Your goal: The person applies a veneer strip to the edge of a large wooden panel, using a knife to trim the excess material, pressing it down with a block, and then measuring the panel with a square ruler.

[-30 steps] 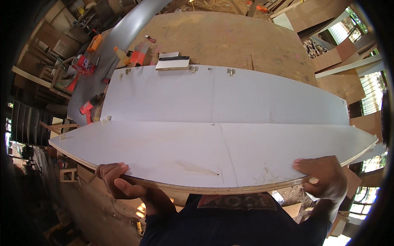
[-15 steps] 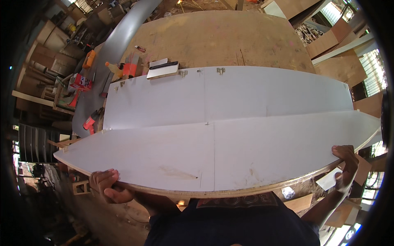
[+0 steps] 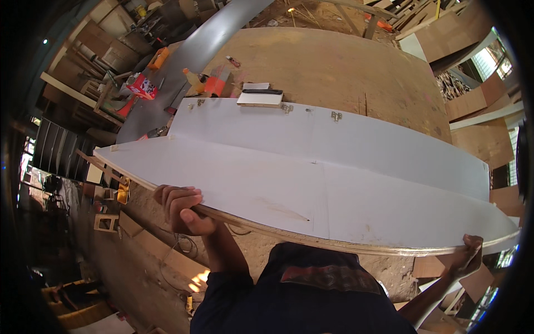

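My left hand (image 3: 183, 209) is closed round the near curved edge of a white-faced plywood board (image 3: 267, 183) with pointed ends and pencil lines, its fingertips over the top face. My right hand (image 3: 467, 253) grips the same edge near the right end. The board slants down to the right in view. Behind it lies a second white panel (image 3: 378, 139) with metal hinges (image 3: 336, 116) along its far edge. A small white block with a dark strip (image 3: 258, 99) rests at that edge.
A large worn wooden worktop (image 3: 350, 67) spreads beyond. At its left are a grey curved sheet (image 3: 208, 42), an orange bottle (image 3: 192, 78), a red-and-white box (image 3: 142, 86) and a partly hidden power tool (image 3: 153, 133). Plywood offcuts (image 3: 478, 139) stand at the right; a yellow container (image 3: 123, 191) sits below left.
The near board has turned clockwise in view: its left end and my left hand are higher, its right end and my right hand lower. My right hand has also moved rightward.
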Available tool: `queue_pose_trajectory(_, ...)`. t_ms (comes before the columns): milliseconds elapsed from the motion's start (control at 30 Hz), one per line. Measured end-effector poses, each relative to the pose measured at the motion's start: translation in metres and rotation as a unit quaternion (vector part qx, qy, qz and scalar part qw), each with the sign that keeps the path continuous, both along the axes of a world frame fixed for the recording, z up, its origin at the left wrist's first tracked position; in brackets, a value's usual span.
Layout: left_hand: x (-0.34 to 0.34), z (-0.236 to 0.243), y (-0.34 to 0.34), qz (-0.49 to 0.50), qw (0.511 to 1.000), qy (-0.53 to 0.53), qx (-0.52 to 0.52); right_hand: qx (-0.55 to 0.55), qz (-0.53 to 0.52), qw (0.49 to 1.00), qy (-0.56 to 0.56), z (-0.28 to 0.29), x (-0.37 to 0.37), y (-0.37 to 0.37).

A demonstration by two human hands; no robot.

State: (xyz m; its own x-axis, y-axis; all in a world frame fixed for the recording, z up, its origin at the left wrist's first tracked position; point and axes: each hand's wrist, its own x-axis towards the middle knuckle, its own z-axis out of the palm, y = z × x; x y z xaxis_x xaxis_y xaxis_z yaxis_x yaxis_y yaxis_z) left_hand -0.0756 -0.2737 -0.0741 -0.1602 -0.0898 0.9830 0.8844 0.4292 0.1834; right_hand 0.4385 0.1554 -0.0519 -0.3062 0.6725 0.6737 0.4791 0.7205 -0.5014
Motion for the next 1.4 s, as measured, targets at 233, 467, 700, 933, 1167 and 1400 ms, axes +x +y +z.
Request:
queue_pose_trajectory(233,0.007,-0.037,-0.004,0.003,0.998,-0.051,0.036,0.261,-0.294,0.907,-0.153,-0.083,0.101,0.064)
queue_pose_trajectory(467,-0.004,-0.052,0.008,0.07,0.993,-0.059,0.077,-0.355,-0.153,0.801,0.457,-0.035,0.052,0.069)
queue_pose_trajectory(700,0.011,-0.018,0.048,-0.162,0.869,-0.322,0.338,-0.431,0.028,0.775,0.462,-0.059,0.104,0.172)
queue_pose_trajectory(933,0.035,-0.025,0.028,-0.231,0.795,-0.42,0.371,-0.378,0.019,0.775,0.506,-0.079,0.096,0.169)
queue_pose_trajectory(1167,0.092,-0.069,-0.01,-0.179,0.726,-0.525,0.406,-0.404,-0.044,0.746,0.528,-0.128,0.094,0.124)
queue_pose_trajectory(1400,0.106,-0.206,-0.042,-0.185,0.54,-0.63,0.527,-0.488,-0.107,0.702,0.507,-0.23,0.116,0.105)
